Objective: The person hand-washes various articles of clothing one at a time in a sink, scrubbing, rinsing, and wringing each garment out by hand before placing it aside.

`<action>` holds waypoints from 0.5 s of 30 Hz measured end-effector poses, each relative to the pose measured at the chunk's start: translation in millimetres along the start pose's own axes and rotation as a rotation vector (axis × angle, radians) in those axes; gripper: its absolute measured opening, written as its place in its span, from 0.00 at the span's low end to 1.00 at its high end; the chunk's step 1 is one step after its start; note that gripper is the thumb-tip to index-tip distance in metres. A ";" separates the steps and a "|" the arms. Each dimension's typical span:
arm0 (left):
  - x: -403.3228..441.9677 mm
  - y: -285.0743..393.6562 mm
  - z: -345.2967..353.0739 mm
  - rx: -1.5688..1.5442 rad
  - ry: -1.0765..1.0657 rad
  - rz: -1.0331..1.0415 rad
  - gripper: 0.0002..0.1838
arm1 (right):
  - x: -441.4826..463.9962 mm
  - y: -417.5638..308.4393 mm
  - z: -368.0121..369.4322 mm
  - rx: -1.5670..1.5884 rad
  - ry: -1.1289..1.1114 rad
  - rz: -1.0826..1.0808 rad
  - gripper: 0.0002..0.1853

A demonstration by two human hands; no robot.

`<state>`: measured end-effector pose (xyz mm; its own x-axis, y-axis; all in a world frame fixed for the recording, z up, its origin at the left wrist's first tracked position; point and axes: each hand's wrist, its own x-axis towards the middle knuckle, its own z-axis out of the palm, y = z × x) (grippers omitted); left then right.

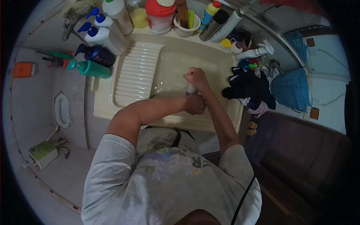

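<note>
Over the laundry basin (202,52), my two hands are closed one above the other on a bunched pale cloth (192,89). My left hand (195,104) is wrapped round its near end, close to the basin's front. Farther out, my right hand (197,78) grips the far end in a fist. Only a short stretch of the cloth shows between the fists, so its exact kind is hidden. Beneath them, shallow water covers the basin floor. A ribbed washboard (135,73) is moulded into the basin's left side.
Pump bottles (107,41) stand along the left rim. A red-lidded tub (160,17), a white cup with brushes (186,28) and several bottles line the back. Dark clothes (249,86) are heaped on the right rim, beside a blue basket (290,90).
</note>
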<state>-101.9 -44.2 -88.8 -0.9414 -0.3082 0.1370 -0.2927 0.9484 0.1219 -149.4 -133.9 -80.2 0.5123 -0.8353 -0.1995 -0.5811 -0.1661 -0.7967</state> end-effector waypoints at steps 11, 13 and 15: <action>-63.8 -12.2 -75.9 -1.323 1.395 -0.916 0.07 | -85.7 -63.2 -109.0 0.293 -0.039 0.190 0.16; -84.2 -45.1 -51.4 -2.313 1.426 -1.046 0.14 | -119.4 -96.2 -127.8 0.286 -0.002 -0.063 0.12; -74.3 -42.5 -58.1 -2.699 1.107 -1.001 0.21 | -131.7 -84.4 -120.3 0.505 0.155 -0.130 0.13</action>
<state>-9.7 -66.0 -47.1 -0.4035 -0.7362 -0.5433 0.8377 -0.5361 0.1043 -243.9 -72.9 81.9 0.4384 -0.8984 -0.0252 -0.1240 -0.0327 -0.9917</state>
